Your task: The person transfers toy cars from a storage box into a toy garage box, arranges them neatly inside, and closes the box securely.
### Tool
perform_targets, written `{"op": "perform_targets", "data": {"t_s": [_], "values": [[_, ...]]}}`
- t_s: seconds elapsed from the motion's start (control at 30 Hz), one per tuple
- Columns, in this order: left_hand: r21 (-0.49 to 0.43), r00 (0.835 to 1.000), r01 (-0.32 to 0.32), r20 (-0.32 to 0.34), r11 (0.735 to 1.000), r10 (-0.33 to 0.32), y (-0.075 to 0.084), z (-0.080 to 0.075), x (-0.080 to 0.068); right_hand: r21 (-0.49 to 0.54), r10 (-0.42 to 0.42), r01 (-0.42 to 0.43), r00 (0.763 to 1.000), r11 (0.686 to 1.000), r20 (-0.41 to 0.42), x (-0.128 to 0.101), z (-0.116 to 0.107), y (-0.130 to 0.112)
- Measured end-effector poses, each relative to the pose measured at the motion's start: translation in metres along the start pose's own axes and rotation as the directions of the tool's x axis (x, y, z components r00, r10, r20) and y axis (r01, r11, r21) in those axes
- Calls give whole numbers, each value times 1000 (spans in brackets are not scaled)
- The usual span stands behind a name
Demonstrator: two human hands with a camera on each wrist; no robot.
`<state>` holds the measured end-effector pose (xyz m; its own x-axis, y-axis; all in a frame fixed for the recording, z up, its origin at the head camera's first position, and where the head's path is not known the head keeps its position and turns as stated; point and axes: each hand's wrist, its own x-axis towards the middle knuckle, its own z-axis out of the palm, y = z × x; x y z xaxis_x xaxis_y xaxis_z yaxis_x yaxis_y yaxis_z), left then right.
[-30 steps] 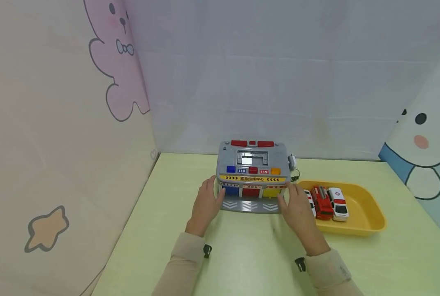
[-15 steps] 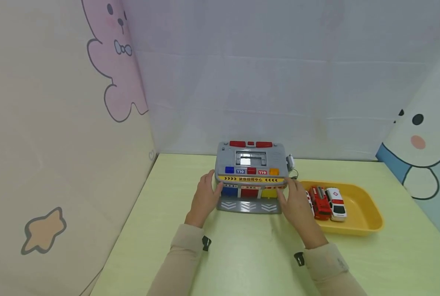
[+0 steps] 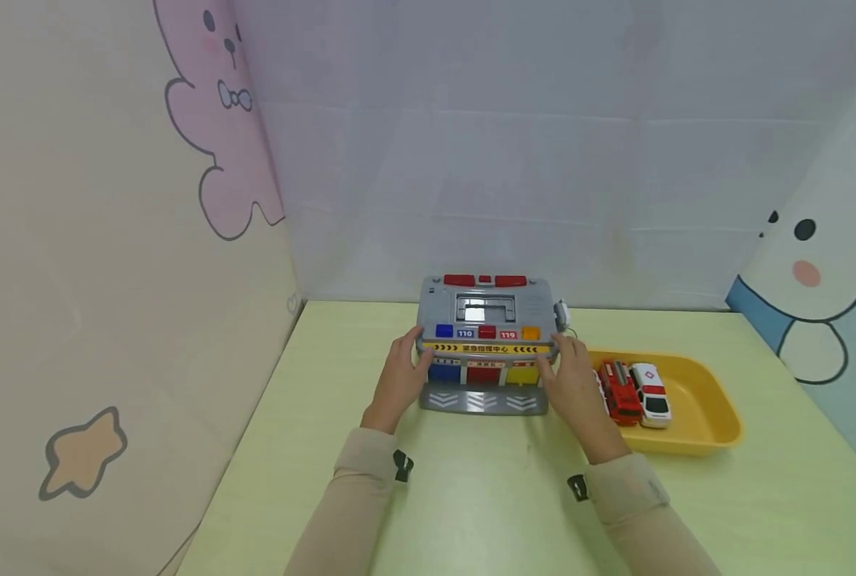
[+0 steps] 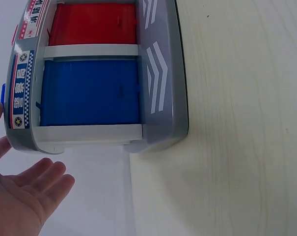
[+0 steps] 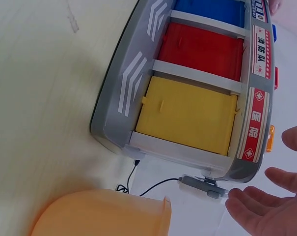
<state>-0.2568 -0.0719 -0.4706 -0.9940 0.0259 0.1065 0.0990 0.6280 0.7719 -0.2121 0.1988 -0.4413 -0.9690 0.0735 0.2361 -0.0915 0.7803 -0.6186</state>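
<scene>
A grey toy rescue station point(image 3: 487, 320) stands on the pale green table point(image 3: 471, 496), with blue point(image 3: 446, 371), red point(image 3: 487, 374) and yellow point(image 3: 523, 373) garage doors shut. My left hand point(image 3: 398, 378) flanks its left end, fingers straight up by the roof edge. My right hand point(image 3: 574, 386) flanks its right end in the same way. In the left wrist view the left hand point(image 4: 25, 196) shows an open palm just off the station point(image 4: 89, 93). In the right wrist view the right hand point(image 5: 271, 206) has spread fingers beside the station's point(image 5: 192, 98) side; whether they touch is unclear.
A yellow tray point(image 3: 716, 400) right of the station holds a red fire truck point(image 3: 621, 390), a white ambulance point(image 3: 651, 394) and a third car half hidden behind my right hand. A small grey handset point(image 3: 561, 314) on a black cord hangs at the station's right side. Walls enclose the table on three sides.
Both hands have slid away from me along the station's ends, from its ramp base up to the roof edge. The station and the tray stay in place.
</scene>
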Motion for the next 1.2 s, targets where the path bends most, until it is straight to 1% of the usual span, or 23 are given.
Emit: {"op": "perform_targets", "data": {"t_s": [0.13,0.47,0.77,1.0,1.2], "values": [[-23,1000,-5,6,1000,5,-1,0,2,2,15,-15,1000,1000,11,3,0,-1],[-68,1000,9,4,998,-9,-2,2,9,52,44,-46,998,998,46,8,-2,1],[-135,999,38,9,990,-37,0,5,12,81,135,-144,985,986,104,16,1,4],[-181,999,48,-1,982,-49,-1,6,16,98,161,-171,982,980,102,22,2,5],[-217,999,41,-11,975,-44,-1,6,16,106,212,-225,970,968,121,27,2,3]]}}
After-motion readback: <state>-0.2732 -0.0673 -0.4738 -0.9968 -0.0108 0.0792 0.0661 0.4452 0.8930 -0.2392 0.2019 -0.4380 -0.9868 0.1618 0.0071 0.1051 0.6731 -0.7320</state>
